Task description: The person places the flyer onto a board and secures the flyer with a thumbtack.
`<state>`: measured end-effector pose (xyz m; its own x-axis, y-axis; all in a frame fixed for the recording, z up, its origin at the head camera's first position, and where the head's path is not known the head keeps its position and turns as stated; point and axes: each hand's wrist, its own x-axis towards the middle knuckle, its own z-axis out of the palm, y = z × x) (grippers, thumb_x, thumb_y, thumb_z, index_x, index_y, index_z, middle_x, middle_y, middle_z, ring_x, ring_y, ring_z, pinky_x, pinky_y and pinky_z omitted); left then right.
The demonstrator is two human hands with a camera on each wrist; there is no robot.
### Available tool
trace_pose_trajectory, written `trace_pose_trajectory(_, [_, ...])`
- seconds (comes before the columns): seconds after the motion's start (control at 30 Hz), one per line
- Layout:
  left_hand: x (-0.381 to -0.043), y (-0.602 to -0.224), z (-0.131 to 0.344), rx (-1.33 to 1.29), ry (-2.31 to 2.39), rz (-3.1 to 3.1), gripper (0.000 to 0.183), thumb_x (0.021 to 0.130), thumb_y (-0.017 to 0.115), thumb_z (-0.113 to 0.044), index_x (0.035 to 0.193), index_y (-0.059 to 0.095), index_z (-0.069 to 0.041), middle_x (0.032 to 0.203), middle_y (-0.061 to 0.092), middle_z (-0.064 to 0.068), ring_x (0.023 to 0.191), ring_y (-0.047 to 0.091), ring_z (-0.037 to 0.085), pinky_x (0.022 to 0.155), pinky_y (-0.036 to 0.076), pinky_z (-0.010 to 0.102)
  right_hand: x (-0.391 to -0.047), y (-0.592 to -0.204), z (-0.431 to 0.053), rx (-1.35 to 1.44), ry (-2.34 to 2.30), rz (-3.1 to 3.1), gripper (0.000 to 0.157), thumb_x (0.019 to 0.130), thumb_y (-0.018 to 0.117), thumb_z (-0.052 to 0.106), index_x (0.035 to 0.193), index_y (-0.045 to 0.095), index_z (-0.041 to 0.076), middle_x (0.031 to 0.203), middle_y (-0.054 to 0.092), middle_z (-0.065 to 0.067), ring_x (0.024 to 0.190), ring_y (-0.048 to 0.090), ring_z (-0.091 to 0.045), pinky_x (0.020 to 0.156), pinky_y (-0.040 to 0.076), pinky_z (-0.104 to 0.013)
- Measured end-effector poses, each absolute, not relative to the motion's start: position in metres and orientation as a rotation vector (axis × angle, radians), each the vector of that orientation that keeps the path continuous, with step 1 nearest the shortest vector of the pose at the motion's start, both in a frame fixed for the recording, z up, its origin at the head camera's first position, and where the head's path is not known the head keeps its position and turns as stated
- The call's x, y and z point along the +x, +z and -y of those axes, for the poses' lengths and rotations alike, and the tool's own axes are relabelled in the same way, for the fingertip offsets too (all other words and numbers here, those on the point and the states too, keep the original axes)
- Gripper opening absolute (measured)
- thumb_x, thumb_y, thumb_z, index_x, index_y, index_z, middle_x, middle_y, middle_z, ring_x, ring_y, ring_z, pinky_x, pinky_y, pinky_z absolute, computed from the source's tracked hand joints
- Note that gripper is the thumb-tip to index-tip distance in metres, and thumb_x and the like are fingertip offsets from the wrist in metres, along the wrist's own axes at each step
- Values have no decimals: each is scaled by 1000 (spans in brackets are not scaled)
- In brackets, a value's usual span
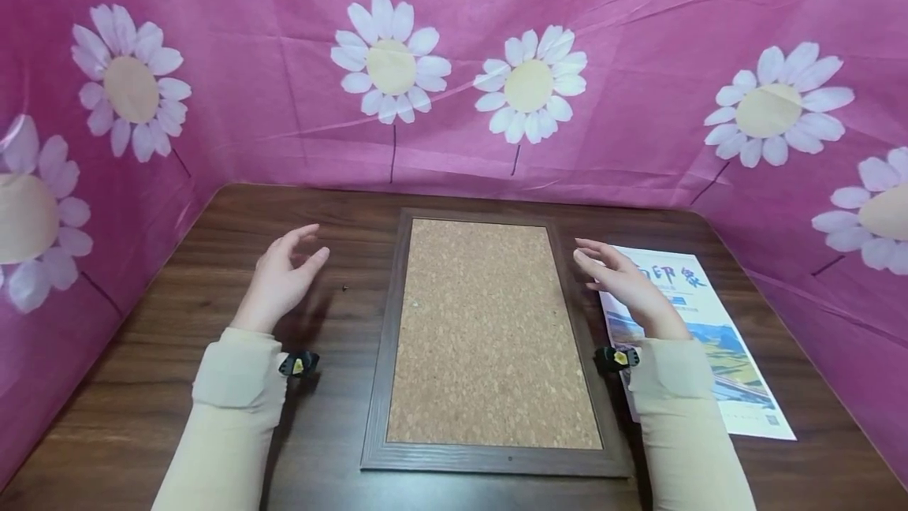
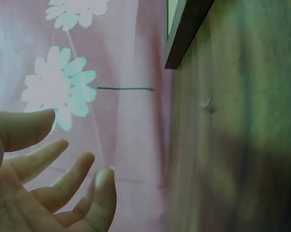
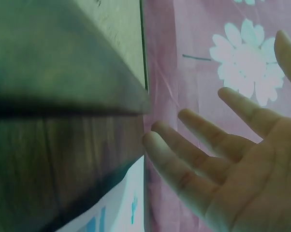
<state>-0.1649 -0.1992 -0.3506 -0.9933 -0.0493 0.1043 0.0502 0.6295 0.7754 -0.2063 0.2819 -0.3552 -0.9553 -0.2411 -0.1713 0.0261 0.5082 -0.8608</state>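
Note:
Between my two hands a cork board [image 1: 496,337] in a dark wooden frame lies flat on the table. My left hand [image 1: 282,274] hovers over the table left of the board, its fingers loosely bent and holding nothing. In the left wrist view the thumb and fingers [image 2: 78,183] stand apart. To the board's right, my right hand [image 1: 627,286] is raised above a printed booklet [image 1: 738,361] and partly covers it. The right wrist view shows its fingers [image 3: 203,140] spread, with nothing in them, near the frame's edge [image 3: 63,63].
The brown wooden table [image 1: 142,416] is closed in at the back and sides by a pink cloth [image 1: 284,101] printed with white flowers. A tiny dark speck [image 1: 345,287] lies on the table between the left hand and the board.

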Motion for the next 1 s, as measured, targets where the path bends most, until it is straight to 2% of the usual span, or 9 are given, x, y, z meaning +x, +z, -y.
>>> trace_pose_trajectory(0.1, [-171,-361,196,-34,-1355,2777,44,101,55,-18,141,49,1,134,57,26,107,62,39,90,51,42,-204,-360,-289,-180,-1425,-2475,69,104,45,42,157,22,4,156,30,-26,135,40,-41,99,50,-38])
trace_pose_trajectory(0.23, [-178,-374,188,-71,-1444,2866,39,100,56,-13,136,53,2,125,62,26,85,67,28,71,52,29,-201,-366,-298,-147,-1443,-2447,70,104,47,44,157,21,6,156,33,-24,126,49,-27,93,53,-29])
trace_pose_trajectory(0.37, [-184,-380,181,-84,-1493,2938,36,99,57,-13,133,56,0,117,65,23,71,63,20,61,52,28,-198,-370,-306,-119,-1453,-2447,68,104,48,41,156,22,5,154,34,-25,111,55,-6,88,53,-23])
trace_pose_trajectory(0.47, [-186,-382,179,-120,-1465,2985,35,99,57,-11,132,57,0,121,64,24,77,63,21,64,53,28,-198,-372,-306,-116,-1437,-2453,68,104,48,40,156,24,4,153,35,-26,105,56,1,87,53,-23])
trace_pose_trajectory(0.57, [-187,-384,182,-173,-1446,3019,35,98,57,-9,131,57,3,128,62,25,92,66,27,72,57,30,-200,-373,-304,-112,-1405,-2461,68,103,49,40,155,26,3,152,38,-26,104,57,2,87,53,-23])
trace_pose_trajectory(0.7, [-185,-386,186,-205,-1438,3031,36,97,58,-8,131,57,5,128,61,26,106,64,32,81,58,35,-205,-372,-299,-123,-1388,-2473,67,103,51,39,154,28,2,150,42,-26,103,57,2,85,53,-24])
trace_pose_trajectory(1.0, [-186,-389,191,-137,-1489,3031,37,97,58,-8,132,56,5,129,59,27,106,64,31,79,59,33,-205,-367,-312,-77,-1454,-2501,68,104,49,37,154,25,-1,147,39,-32,98,62,1,82,55,-24])
